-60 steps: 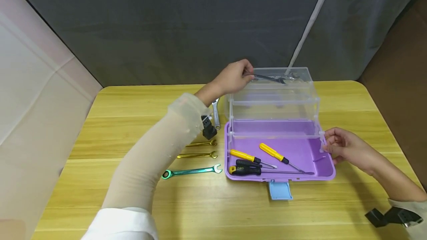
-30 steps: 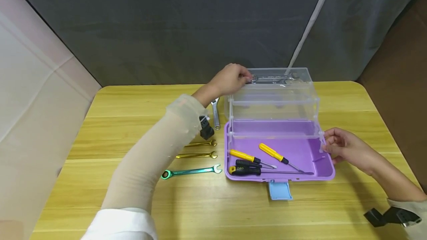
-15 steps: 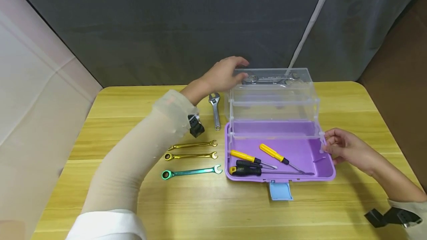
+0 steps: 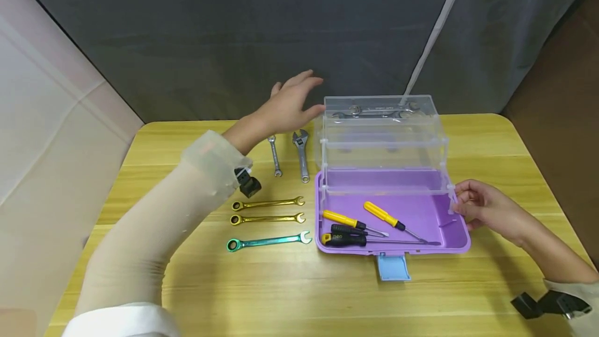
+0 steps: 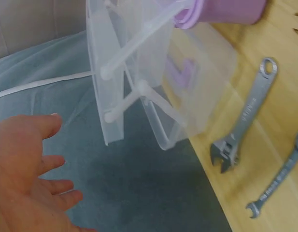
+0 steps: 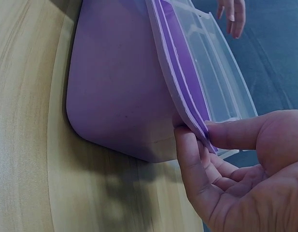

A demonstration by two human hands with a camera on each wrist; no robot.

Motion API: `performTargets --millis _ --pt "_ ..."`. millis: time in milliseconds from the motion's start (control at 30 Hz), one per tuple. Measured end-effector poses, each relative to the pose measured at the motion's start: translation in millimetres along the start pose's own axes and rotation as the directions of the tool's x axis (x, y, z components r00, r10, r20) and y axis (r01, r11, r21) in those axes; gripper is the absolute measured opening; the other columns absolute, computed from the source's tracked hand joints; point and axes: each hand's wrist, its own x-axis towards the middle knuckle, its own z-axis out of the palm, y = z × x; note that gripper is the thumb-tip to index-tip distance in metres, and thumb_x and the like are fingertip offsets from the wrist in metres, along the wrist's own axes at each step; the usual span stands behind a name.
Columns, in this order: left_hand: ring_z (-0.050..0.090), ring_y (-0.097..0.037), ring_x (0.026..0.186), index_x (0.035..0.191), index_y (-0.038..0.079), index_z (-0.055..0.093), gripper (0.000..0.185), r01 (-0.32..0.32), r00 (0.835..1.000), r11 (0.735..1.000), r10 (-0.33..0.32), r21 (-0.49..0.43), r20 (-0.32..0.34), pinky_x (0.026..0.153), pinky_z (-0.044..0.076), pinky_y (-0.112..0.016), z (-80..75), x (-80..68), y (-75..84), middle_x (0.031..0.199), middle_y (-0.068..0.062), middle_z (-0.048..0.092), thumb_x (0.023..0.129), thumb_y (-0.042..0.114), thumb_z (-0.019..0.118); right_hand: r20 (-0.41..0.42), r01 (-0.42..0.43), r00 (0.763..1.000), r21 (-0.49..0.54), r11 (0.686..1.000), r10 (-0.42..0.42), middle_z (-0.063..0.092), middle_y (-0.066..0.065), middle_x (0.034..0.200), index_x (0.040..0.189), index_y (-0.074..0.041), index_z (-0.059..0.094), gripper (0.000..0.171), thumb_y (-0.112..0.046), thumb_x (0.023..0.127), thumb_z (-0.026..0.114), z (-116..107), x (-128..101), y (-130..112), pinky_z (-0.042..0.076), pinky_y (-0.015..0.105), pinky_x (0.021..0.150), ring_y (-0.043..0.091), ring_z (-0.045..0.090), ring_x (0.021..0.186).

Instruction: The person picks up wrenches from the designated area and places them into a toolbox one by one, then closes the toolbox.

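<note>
In the head view my left hand (image 4: 289, 105) hovers left of the clear upper tray (image 4: 379, 102), fingers spread and holding nothing. Silver wrenches (image 4: 383, 111) lie inside that tray. My right hand (image 4: 484, 209) pinches the right rim of the purple toolbox (image 4: 454, 247); the right wrist view shows thumb and fingers on the rim (image 6: 175, 82). Several screwdrivers lie in the toolbox bottom, among them a yellow-handled screwdriver (image 4: 383, 215) and a black-handled screwdriver (image 4: 346, 240). An adjustable wrench (image 4: 302, 157) and a small silver wrench (image 4: 275, 157) lie on the table below my left hand.
Two gold wrenches (image 4: 269, 203) and a green wrench (image 4: 269, 242) lie left of the toolbox on the wooden table (image 4: 262, 295). A blue latch (image 4: 393, 268) hangs off the toolbox front. A dark grey curtain (image 4: 234, 40) stands behind the table.
My left hand laid a silver wrench in the clear upper tray, let go of it and drew back to the left with fingers spreading. The right hand stayed on the toolbox rim.
</note>
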Motion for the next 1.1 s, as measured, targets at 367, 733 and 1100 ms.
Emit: performTargets --millis 367,733,1100 --pt "0.012 -0.030 0.155 0.161 0.008 0.026 0.072 0.072 0.997 0.997 -0.073 0.043 0.038 0.116 0.004 -0.071 1.3 -22.5 -19.2 0.169 -0.014 0.014 0.104 0.039 0.058 -0.001 0.019 1.000 0.016 1.000 -0.019 0.060 0.003 0.093 0.124 0.011 0.042 0.029 -0.001 0.102 0.056 -1.7 1.4 1.4 0.058 0.034 0.063 0.015 0.063 0.077" --pt "0.014 -0.036 0.154 0.160 0.006 0.026 0.072 0.130 0.990 0.991 -0.131 0.021 0.058 0.115 0.005 -0.074 21.7 -45.2 -45.6 0.167 -0.019 0.017 0.104 0.039 0.058 0.002 0.024 1.000 0.024 0.999 -0.024 0.060 0.004 0.094 0.124 0.011 0.042 0.029 -0.002 0.102 0.057 -1.1 2.1 2.2 0.058 0.035 0.064 0.015 0.063 0.079" --pt "0.018 -0.041 0.152 0.158 -0.002 0.026 0.072 0.219 0.970 0.975 -0.221 0.032 0.104 0.112 0.009 -0.076 45.7 -65.8 -65.3 0.165 -0.025 0.019 0.105 0.036 0.057 -0.002 0.031 1.000 0.020 0.999 -0.031 0.060 0.004 0.093 0.122 0.010 0.042 0.028 -0.002 0.102 0.057 -1.4 1.7 3.2 0.058 0.035 0.063 0.015 0.063 0.078"
